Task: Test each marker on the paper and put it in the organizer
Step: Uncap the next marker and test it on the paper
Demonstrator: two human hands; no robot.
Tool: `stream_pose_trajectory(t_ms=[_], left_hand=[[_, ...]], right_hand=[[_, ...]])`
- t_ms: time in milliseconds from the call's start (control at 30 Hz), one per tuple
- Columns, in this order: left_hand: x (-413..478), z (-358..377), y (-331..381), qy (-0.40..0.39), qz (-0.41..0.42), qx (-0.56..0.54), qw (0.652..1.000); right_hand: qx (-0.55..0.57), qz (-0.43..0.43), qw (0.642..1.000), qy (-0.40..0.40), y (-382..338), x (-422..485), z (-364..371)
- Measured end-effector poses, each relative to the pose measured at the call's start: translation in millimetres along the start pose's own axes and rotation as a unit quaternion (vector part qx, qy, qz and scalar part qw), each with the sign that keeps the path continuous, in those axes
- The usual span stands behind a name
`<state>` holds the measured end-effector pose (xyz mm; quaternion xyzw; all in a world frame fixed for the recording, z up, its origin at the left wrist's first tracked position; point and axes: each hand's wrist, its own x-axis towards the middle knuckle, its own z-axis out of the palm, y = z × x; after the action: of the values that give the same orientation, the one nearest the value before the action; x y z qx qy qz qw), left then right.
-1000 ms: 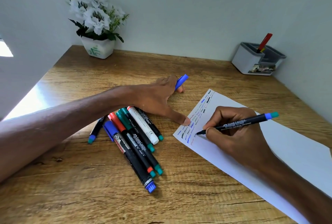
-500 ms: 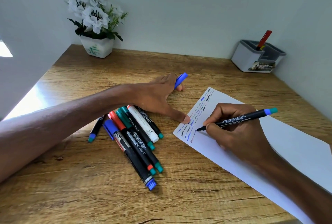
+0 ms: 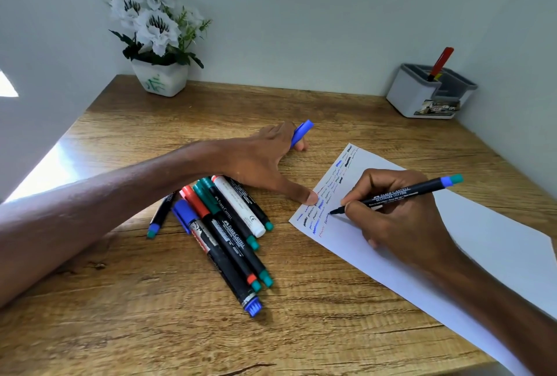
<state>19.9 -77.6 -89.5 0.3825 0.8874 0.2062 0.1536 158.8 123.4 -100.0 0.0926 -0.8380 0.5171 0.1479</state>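
Grips marker (image 3: 401, 193) in R hand (image 3: 401, 222), thumb + fingers curled round barrel nr the tip, as for writing. Sets tip on paper (image 3: 488, 243) by the scribble rows at its L end, so prob. mid-test. Pins paper's L edge w/ thumb of L hand (image 3: 262, 161), stretched flat; clamps blue cap (image 3: 302, 132) betw. the curled fingers, poking up + away. Lays marker's long axis low-L to high-R: tip toward L hand, tail end aimed roughly at organizer (image 3: 411, 95) in far R corner of desk (image 3: 120, 315). Finds organizer well apart from both hands, beyond + R of R hand, hence nearer to R by far. Needs cap first, prob.: sits across from tip, L + further back, nr enough to meet halfway. Then calls for a reach fwd-R w/ R hand, turning marker upright to drop in by red pen (image 3: 440, 62) standing there; can't tell the free compartment. Shows pile (image 3: 229, 234) of capped markers on desk under L wrist, just L of paper, not yet in organizer, so early in task, by the look.
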Motion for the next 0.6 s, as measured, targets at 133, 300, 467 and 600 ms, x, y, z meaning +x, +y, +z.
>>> stream_pose_trajectory(t_ms=[133,300,467,600], left_hand=[[0.6,1.5,-2.7,0.007,0.001,0.0,1.0],[0.7,1.0,-2.2,-0.001,0.0,-0.004,1.0],[-0.1,0.2,-2.2,-0.002,0.006,-0.002,1.0],[0.4,0.1,-4.0,-0.004,0.01,-0.01,1.0]], right_hand=[[0.005,0.007,1.0,0.002,-0.7,-0.2,-0.6],[0.018,0.02,1.0,0.009,1.9,0.7,-2.1],[0.043,0.013,0.998,0.035,4.4,0.6,-3.0],[0.096,0.006,0.988,0.123,7.5,4.4,-8.5]])
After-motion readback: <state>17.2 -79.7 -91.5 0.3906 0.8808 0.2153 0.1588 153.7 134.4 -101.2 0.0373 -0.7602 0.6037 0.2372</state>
